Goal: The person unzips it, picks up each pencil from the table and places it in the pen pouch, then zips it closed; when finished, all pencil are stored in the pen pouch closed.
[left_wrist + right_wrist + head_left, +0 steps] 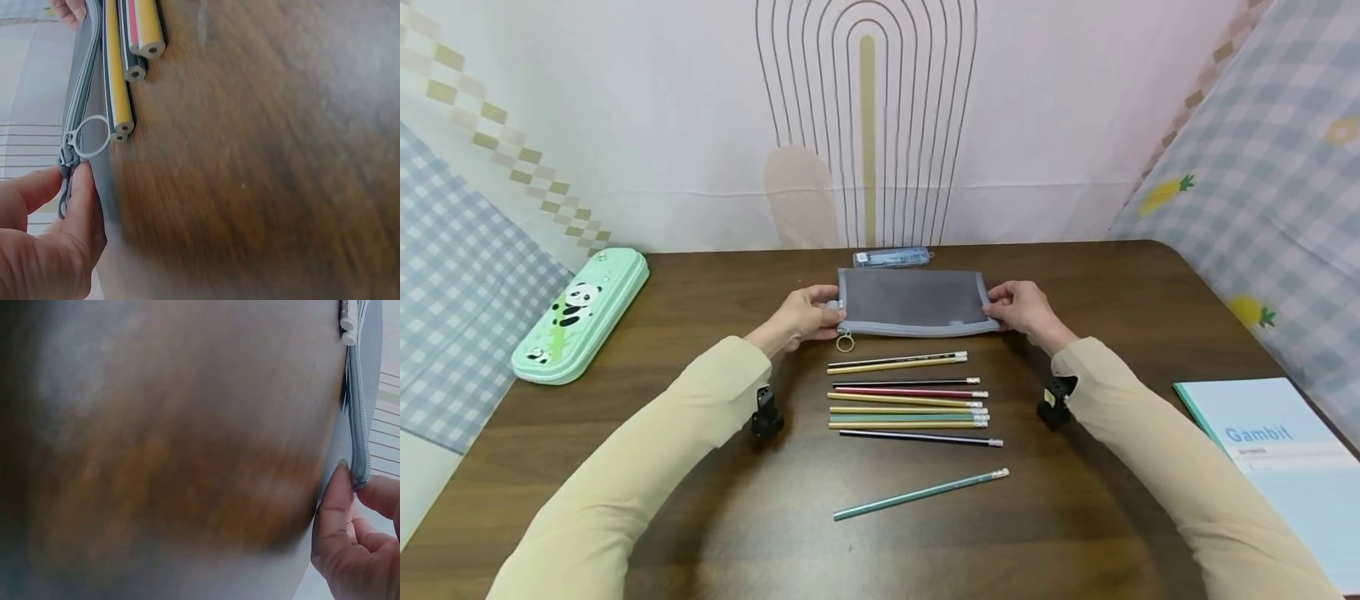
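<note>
While loose teal pencil (921, 494) lies nearest, row of pencils (908, 398) sits just beyond on desk (700, 500). Grey mesh pouch (913, 302) lies flat behind row: judged light, limp, likely to sag. Left hand (801, 318) pinches zipper end, ring pull (87, 137) beside fingers (75, 206); right hand (1022, 308) pinches opposite corner. End grips suit. Room open both sides; clear box (891, 258) close behind, near far edge.

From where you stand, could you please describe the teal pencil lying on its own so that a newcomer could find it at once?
Start at the grey mesh pouch held at each end by the hands on the brown table. Nearer the person lies a row of pencils, all roughly parallel. The teal pencil lies apart, nearest the person, and is the only one slanted, its eraser end raised to the right.
</note>
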A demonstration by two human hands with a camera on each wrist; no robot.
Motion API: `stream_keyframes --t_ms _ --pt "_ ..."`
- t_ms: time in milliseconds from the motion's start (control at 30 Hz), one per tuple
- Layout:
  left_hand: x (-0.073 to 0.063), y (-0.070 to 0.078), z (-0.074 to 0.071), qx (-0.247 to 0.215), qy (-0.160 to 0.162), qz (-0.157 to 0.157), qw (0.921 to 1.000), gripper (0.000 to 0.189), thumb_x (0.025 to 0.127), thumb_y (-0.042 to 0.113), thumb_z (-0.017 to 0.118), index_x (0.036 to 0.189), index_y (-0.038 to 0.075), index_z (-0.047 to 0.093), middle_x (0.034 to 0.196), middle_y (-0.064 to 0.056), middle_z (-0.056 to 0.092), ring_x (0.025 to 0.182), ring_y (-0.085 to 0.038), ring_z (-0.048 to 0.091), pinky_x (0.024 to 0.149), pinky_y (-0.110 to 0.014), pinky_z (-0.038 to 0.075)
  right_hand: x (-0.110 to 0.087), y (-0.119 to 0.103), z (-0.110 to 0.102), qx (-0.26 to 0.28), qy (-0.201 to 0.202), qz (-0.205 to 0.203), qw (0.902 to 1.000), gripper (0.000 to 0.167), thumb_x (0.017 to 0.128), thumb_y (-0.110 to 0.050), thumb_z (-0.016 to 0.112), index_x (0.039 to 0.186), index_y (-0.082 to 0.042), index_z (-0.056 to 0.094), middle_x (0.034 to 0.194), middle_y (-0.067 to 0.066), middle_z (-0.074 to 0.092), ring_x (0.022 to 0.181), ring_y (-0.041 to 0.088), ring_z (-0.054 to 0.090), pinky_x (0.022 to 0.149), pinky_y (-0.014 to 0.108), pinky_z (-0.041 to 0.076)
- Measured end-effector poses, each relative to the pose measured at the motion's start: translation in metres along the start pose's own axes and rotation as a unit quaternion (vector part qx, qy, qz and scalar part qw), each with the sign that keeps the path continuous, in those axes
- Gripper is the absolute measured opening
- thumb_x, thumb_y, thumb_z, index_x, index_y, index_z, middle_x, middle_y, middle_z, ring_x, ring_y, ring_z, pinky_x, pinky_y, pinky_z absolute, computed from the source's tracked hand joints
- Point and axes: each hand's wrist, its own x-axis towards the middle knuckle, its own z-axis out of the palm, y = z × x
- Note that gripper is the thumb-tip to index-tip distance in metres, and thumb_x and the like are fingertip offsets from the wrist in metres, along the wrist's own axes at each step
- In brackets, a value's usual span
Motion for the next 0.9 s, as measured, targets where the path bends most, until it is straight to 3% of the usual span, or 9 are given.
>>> stream_keyframes --t_ms 200,367,433,567,700,800,900 --pt "0.002 -0.005 0.004 -0.035 0.003 -0.008 0.9993 0.061 0.092 -0.003 0.054 0.147 0.01 0.03 0.106 -0.01 0.049 0.07 -0.008 0.057 0.058 -0.016 0.054 -0.003 0.007 -0.002 -0.015 0.011 -0.016 0.9997 0.034 0.092 -0.009 0.059 0.12 0.009 0.054 0.097 0.016 0.059 0.07 0.01 0.057 0.064 0.021 0.055" --pt "0.0 -0.002 0.003 -0.046 0.0 -0.008 0.9989 0.061 0.093 -0.002 0.053 0.148 0.011 0.029 0.119 -0.015 0.049 0.072 -0.008 0.058 0.058 -0.016 0.054 -0.008 -0.003 0.004 -0.043 0.089 -0.086 0.9913 0.028 0.091 -0.01 0.062 0.114 0.005 0.061 0.092 0.015 0.061 0.073 0.012 0.057 0.059 0.018 0.05" --pt "-0.001 0.0 0.004 -0.057 -0.002 -0.007 0.9983 0.062 0.093 -0.002 0.052 0.148 0.012 0.027 0.123 -0.017 0.048 0.073 -0.008 0.058 0.059 -0.016 0.054 -0.012 -0.012 0.009 -0.032 0.097 -0.11 0.9888 0.024 0.091 -0.011 0.062 0.11 0.003 0.064 0.092 0.015 0.063 0.071 0.011 0.057 0.058 0.018 0.049" --pt "-0.003 0.003 0.008 -0.094 -0.001 -0.012 0.9955 0.064 0.092 -0.004 0.05 0.149 0.011 0.025 0.125 -0.019 0.046 0.075 -0.01 0.057 0.06 -0.015 0.054 -0.024 -0.033 0.03 0.068 0.008 -0.114 0.9911 0.023 0.091 -0.007 0.061 0.109 0.007 0.063 0.096 0.021 0.064 0.069 0.011 0.061 0.065 0.023 0.057" --pt "-0.006 0.005 0.013 -0.121 -0.004 -0.013 0.9926 0.065 0.093 -0.005 0.049 0.149 0.01 0.022 0.121 -0.018 0.046 0.076 -0.01 0.057 0.061 -0.014 0.054 -0.04 -0.052 0.054 0.154 -0.09 -0.09 0.9799 0.026 0.091 -0.002 0.059 0.112 0.013 0.06 0.096 0.025 0.063 0.066 0.012 0.062 0.067 0.026 0.058" --pt "-0.008 0.005 0.018 -0.133 -0.005 -0.012 0.991 0.064 0.093 -0.005 0.049 0.15 0.01 0.022 0.119 -0.017 0.046 0.076 -0.01 0.056 0.061 -0.014 0.054 -0.05 -0.061 0.069 0.18 -0.132 -0.07 0.9724 0.027 0.092 -0.002 0.058 0.114 0.013 0.059 0.096 0.023 0.063 0.066 0.011 0.061 0.065 0.025 0.058" --pt "-0.01 0.005 0.022 -0.146 -0.001 -0.013 0.9892 0.064 0.093 -0.005 0.049 0.149 0.01 0.023 0.117 -0.017 0.047 0.075 -0.01 0.057 0.061 -0.014 0.054 -0.057 -0.066 0.082 0.192 -0.148 -0.053 0.9687 0.028 0.092 -0.004 0.058 0.116 0.012 0.059 0.096 0.022 0.063 0.065 0.011 0.062 0.064 0.025 0.058"
